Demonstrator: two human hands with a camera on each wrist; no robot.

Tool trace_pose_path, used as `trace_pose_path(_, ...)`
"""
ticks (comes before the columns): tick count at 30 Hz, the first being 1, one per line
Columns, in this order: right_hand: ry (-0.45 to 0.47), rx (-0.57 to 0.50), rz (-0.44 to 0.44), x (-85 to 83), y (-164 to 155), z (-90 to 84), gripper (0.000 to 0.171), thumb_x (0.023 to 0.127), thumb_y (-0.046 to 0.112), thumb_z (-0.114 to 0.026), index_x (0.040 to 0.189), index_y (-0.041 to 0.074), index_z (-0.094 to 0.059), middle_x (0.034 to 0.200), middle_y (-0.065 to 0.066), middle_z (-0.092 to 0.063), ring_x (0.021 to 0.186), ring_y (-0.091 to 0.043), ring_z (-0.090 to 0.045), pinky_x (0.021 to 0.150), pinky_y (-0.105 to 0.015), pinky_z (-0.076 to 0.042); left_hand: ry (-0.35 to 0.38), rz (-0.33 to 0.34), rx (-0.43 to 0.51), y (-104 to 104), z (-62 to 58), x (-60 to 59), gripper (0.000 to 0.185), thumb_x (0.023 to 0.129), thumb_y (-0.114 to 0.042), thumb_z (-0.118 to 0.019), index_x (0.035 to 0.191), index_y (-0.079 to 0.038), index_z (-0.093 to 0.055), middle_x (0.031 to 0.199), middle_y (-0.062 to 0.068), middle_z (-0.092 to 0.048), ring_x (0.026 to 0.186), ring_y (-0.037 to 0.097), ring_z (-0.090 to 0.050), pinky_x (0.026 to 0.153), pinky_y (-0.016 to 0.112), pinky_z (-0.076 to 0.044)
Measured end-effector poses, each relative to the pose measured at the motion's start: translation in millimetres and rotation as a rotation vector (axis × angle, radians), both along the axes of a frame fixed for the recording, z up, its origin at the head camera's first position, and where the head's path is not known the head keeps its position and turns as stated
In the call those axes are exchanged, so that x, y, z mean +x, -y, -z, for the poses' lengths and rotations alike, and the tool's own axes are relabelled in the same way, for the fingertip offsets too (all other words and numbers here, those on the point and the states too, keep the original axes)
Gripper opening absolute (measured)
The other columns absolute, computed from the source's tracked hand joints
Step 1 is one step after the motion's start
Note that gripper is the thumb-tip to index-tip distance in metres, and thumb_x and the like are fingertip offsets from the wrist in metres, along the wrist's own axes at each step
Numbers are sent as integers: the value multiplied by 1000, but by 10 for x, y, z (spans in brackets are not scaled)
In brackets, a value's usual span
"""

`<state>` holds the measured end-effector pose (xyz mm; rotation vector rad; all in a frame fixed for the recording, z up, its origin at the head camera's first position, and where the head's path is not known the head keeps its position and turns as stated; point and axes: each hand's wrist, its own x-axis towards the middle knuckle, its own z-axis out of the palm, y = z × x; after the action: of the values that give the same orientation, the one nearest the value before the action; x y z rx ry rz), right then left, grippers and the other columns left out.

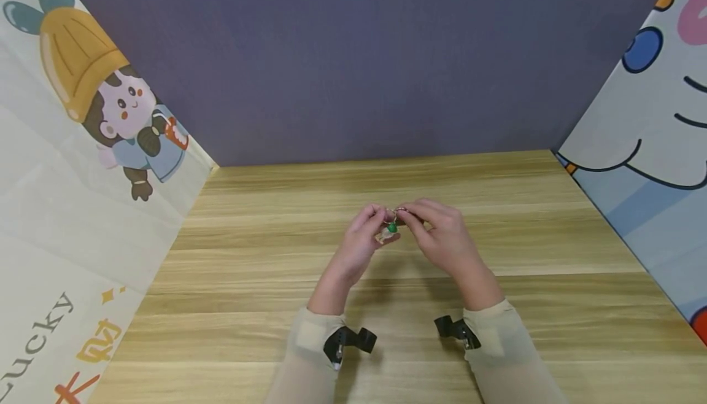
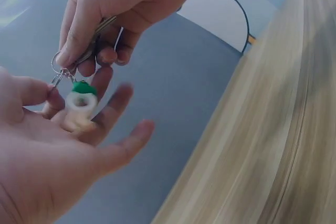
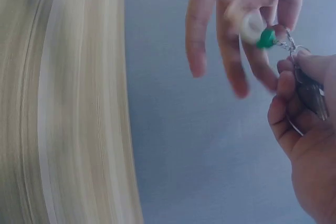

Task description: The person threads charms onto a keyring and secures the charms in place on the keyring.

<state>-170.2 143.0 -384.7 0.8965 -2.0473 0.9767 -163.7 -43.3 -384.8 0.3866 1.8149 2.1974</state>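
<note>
Above the table my left hand [image 1: 358,245] pinches a metal ring between thumb and forefinger, its other fingers spread. From this ring a small keychain charm [image 2: 81,103] hangs by a short chain, green on top with a white ring-shaped part and a pale lower end. My right hand [image 1: 444,236] holds keys [image 3: 312,96] with a dark part and metal blades, its thumb and fingers closed about them and a second ring. Both rings meet between the fingertips; whether they are linked is too small to tell. The right palm partly hides the keys.
A wood-grain table [image 1: 248,269] lies under both hands. Behind it stands a grey-blue panel [image 1: 359,66]. Printed cartoon panels flank it, a left one [image 1: 166,207] and a right one [image 1: 652,158]. Black straps [image 1: 348,339] circle the sleeves.
</note>
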Motion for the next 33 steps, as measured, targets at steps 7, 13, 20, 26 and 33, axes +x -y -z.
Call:
trace_pose_path(7, -1, 10, 20, -7, -33, -13, 9, 96, -1, -75, 103, -3, -80, 95, -14, -80, 80, -24, -75, 69, -28, -62, -36, 36, -73, 51, 9, -4, 11, 114, -19, -47, 115, -8, -48, 77, -1, -54, 68, 14, -58, 78, 30, -59)
trace_pose_path(13, -3, 34, 38, -21, -128, -59, 15, 90, -7, -78, 104, -3, -80, 96, -13, -80, 80, -22, -75, 67, -28, -60, -162, -45, -312, 196, 0, -28, 19, 107, -19, -65, 117, -3, -66, 81, 2, -63, 69, 15, -60, 69, 29, -56)
trace_pose_path(20, 168, 174, -34, -11, -254, -96, 22, 97, -5, -71, 116, 0, -78, 103, -8, -77, 78, -10, -62, 66, -28, -55, -319, -87, -573, 381, -67, -86, 23, 110, -30, -61, 117, -14, -76, 96, 7, -71, 86, 25, -70, 77, 32, -62)
trace_pose_path(26, 403, 295, -112, -1, -374, -155, 21, 102, 1, -66, 118, 3, -79, 104, -3, -74, 78, -5, -57, 66, -25, -51, -392, -54, -682, 467, -130, -125, 28, 110, -31, -61, 126, -14, -76, 122, 4, -78, 116, 22, -74, 104, 43, -62)
trace_pose_path(33, 508, 498, -85, -64, -416, -147, 15, 103, 6, -67, 112, 9, -79, 104, -1, -76, 91, -12, -70, 79, -35, -62, -398, 19, -773, 520, -113, -177, 19, 109, -29, -62, 120, -17, -72, 107, 3, -77, 96, 26, -73, 84, 38, -62)
